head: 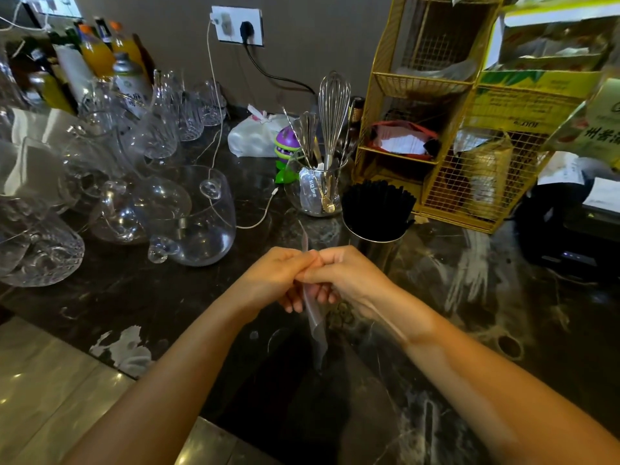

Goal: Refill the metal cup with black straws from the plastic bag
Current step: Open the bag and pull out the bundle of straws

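Hands meet above dark counter (141, 290) — left hand (275, 276) and right hand (349, 276) both pinch empty clear plastic bag (315, 323), hanging below them. Metal cup (375, 239), packed with black straws (377, 206), stands just beyond right hand.

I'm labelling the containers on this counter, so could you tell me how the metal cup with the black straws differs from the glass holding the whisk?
The metal cup is opaque and shiny, while the glass jar is clear, so its contents show through. The metal cup is packed with black straws of even height; the glass jar holds a few mixed metal utensils, with a whisk standing tallest. The metal cup stands nearer the hands, the glass jar farther back. Both stand upright on the dark counter.
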